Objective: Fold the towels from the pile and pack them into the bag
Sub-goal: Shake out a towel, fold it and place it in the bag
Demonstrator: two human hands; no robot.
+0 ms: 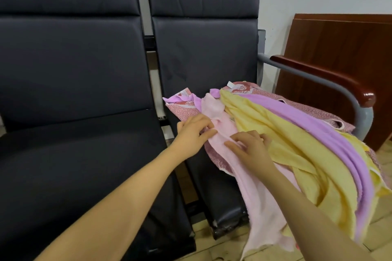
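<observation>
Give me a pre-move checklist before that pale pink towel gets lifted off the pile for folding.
1. Left hand on the pale pink towel: ok, its fingers pinch the cloth.
2. Right hand has a hold: cannot tell, it rests on the towel with fingers bent.
3. Pink towel free of the pile: not ok, the yellow towel overlaps its right edge.
4. Folding space: ok, the left seat is bare.
5. Towels off the floor: not ok, the ends hang over the seat's front edge.
6. Bag within reach: cannot tell, no bag in view.

Soft terry cloth towels (286, 133) on matt black leather-look seats (84, 154), glossy wooden armrest (322, 78).
</observation>
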